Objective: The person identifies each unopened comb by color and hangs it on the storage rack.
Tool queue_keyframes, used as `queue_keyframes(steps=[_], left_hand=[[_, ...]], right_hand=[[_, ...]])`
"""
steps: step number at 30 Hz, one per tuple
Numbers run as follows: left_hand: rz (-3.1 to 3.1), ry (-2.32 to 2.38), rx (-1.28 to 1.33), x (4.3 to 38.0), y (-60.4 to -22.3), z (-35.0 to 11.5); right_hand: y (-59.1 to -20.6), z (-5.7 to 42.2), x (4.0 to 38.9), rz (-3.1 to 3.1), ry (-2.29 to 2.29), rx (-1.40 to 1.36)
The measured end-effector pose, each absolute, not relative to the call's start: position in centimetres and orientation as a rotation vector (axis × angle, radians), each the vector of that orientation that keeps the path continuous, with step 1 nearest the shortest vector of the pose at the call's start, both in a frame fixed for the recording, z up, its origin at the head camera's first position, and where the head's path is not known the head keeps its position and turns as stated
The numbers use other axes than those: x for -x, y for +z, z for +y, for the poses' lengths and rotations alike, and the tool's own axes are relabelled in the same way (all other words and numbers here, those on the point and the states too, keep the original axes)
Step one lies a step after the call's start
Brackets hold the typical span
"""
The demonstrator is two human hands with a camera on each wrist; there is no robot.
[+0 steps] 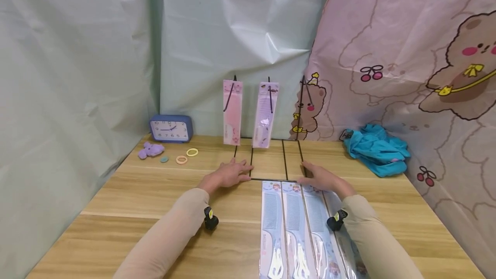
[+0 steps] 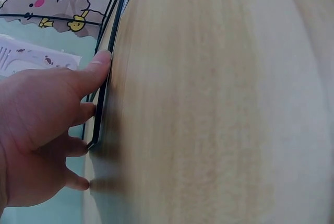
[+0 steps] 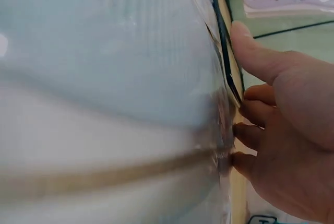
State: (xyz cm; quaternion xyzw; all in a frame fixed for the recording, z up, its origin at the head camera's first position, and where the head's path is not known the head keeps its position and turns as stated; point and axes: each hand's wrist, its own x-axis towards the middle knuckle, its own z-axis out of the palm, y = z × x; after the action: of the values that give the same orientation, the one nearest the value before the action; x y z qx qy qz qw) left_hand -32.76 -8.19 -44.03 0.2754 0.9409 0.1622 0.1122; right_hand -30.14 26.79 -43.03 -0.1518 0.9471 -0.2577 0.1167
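A black wire display rack (image 1: pixel 284 158) stands on the wooden table. My left hand (image 1: pixel 231 172) rests at its front left corner, with the thumb (image 2: pixel 99 67) against the front bar and the other fingers spread out. At the front right corner, my right hand (image 1: pixel 320 177) touches the rack with fingers extended. From the rack's hooks hang a pink packaged comb (image 1: pixel 232 119) and a purple packaged comb (image 1: pixel 265 117). Several light blue packaged combs (image 1: pixel 272 214) lie side by side in front of the rack, some partly hidden under my right forearm.
A blue alarm clock (image 1: pixel 171 128) stands at the back left. Near it lie a purple fabric item (image 1: pixel 150 150), a yellow ring (image 1: pixel 192 152), an orange ring (image 1: pixel 181 159) and a small green piece (image 1: pixel 164 159). Crumpled turquoise cloth (image 1: pixel 376 150) sits at the back right.
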Motion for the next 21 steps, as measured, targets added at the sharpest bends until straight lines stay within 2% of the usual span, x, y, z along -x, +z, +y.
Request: queue_keyframes(steps=[8, 21], left_hand=[[2.752, 0.419, -0.828, 33.0, -43.9, -8.2], [2.715, 0.505, -0.87, 33.0, -44.2, -8.6]], right_hand=[[-42.3, 29.9, 27.6, 2.801, -0.768, 0.464], [-40.2, 32.3, 20.4, 2.841, -0.497, 0.27]])
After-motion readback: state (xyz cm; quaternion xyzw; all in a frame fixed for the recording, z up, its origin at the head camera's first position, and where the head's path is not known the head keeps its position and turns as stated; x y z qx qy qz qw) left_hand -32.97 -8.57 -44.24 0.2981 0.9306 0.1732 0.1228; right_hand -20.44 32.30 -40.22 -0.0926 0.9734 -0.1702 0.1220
